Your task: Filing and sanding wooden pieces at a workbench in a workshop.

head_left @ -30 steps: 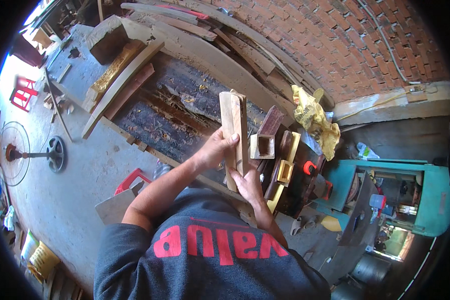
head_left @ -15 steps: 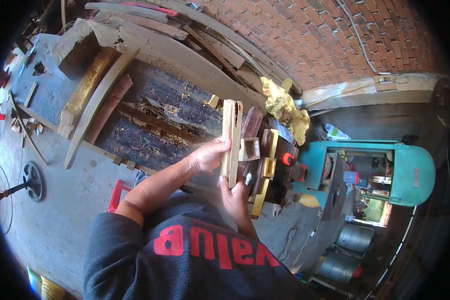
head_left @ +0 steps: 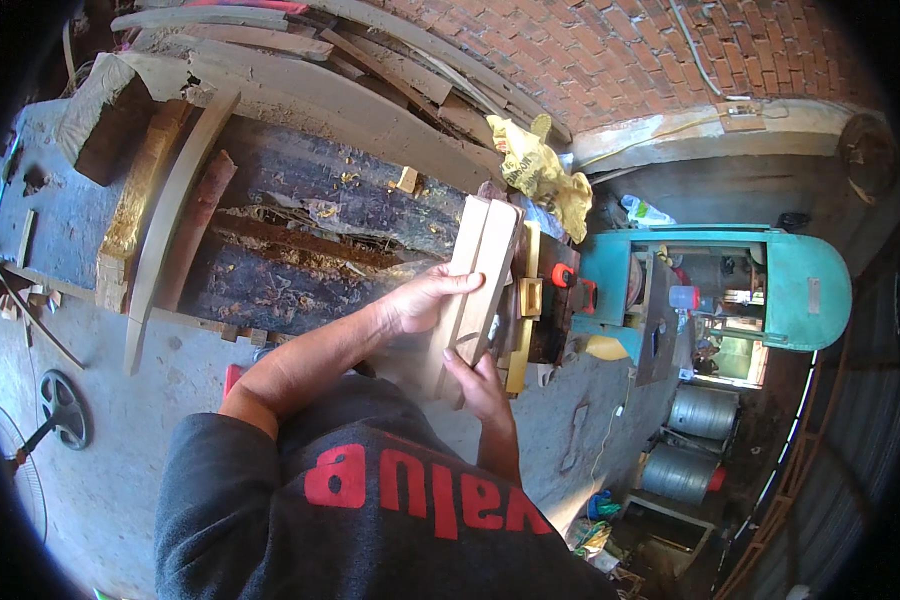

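Note:
Two pale wooden bars (head_left: 485, 265) lie side by side in my hands, tilted with their far ends to the right. My left hand (head_left: 428, 300) is closed around their left side about midway, its thumb across the top. Lower down, my right hand (head_left: 482, 388) grips the bars near their close end, thumb on top and fingers mostly hidden. Below and beyond them is the bench with a dark, rough, split wooden top (head_left: 300, 190). Just right of the bars lies a yellow wooden piece (head_left: 531, 298) with a small box-shaped part.
A curved board (head_left: 175, 220) and a thick wood block (head_left: 105, 120) rest on the bench's left. Orange-and-black tools (head_left: 564, 275) and a crumpled yellow bag (head_left: 535, 165) are to the right. Beyond stands a turquoise machine (head_left: 810, 290). A fan (head_left: 63, 410) is at far left.
Both hands have turned and tilted the wooden bars, so their broader, smooth faces now show. The whole view has shifted, and the surroundings appear farther left and higher.

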`<action>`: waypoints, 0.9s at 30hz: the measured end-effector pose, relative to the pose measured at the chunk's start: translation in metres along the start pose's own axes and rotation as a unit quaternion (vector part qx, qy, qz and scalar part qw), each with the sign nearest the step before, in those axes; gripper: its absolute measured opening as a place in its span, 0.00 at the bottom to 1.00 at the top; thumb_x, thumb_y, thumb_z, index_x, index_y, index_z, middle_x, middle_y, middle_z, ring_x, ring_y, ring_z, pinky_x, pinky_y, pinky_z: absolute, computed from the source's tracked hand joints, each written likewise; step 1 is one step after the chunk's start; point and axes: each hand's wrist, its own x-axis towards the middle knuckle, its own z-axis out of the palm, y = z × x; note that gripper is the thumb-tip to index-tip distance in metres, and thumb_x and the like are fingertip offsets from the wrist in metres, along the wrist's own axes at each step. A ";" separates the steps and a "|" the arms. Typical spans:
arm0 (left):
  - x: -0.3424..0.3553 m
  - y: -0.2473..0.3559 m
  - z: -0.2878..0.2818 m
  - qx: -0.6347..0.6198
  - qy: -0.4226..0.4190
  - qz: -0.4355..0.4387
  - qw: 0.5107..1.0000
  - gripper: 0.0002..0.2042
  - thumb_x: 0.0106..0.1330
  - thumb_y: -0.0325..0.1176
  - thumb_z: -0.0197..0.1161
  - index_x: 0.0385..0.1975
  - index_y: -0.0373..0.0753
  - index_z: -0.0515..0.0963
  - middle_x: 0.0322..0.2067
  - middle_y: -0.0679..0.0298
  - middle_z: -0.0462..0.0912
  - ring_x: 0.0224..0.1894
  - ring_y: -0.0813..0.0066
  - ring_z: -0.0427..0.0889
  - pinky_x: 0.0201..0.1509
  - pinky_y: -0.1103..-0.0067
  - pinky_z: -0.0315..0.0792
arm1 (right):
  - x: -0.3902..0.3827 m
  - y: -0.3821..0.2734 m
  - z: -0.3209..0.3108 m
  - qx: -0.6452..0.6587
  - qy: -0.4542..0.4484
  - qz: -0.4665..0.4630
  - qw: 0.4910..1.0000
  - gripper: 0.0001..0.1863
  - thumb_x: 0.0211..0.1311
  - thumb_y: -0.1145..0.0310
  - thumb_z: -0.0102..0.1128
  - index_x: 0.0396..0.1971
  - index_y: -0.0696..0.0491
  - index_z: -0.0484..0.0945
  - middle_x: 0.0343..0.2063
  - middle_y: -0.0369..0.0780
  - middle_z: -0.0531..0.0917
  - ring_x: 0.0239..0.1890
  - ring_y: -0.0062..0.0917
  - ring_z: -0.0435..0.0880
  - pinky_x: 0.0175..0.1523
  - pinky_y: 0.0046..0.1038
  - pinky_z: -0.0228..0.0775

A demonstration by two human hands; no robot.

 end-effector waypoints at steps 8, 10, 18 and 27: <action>-0.023 0.012 -0.003 -0.011 0.132 0.066 0.989 0.18 0.60 0.39 0.70 0.48 0.42 0.77 0.43 0.64 0.83 0.46 0.72 0.81 0.53 0.68 0.75 | 0.022 0.012 0.013 0.055 0.016 -0.079 0.995 0.16 0.65 0.66 0.61 0.49 0.57 0.75 0.40 0.34 0.80 0.41 0.16 0.76 0.49 0.23 0.69; -0.030 0.016 -0.004 -0.007 0.147 0.076 0.986 0.18 0.60 0.39 0.69 0.48 0.42 0.77 0.43 0.64 0.83 0.46 0.72 0.81 0.53 0.67 0.75 | 0.027 0.010 0.023 0.043 0.041 -0.116 0.991 0.15 0.66 0.65 0.60 0.48 0.56 0.76 0.38 0.34 0.80 0.40 0.16 0.76 0.48 0.23 0.69; -0.048 0.025 -0.001 0.012 0.152 0.100 0.983 0.18 0.61 0.39 0.68 0.49 0.42 0.75 0.43 0.66 0.81 0.47 0.72 0.79 0.53 0.66 0.74 | 0.034 0.000 0.019 0.088 -0.035 0.057 0.994 0.29 0.71 0.40 0.39 0.35 0.55 0.74 0.14 0.35 0.75 0.14 0.20 0.75 0.19 0.22 0.69; -0.045 0.027 -0.001 0.056 0.152 0.143 0.976 0.15 0.58 0.33 0.72 0.43 0.43 0.76 0.33 0.72 0.79 0.33 0.83 0.76 0.44 0.79 0.73 | 0.033 0.009 0.014 0.270 -0.187 0.079 0.941 0.31 0.71 0.39 0.34 0.48 0.53 0.69 0.17 0.33 0.72 0.12 0.17 0.71 0.15 0.19 0.66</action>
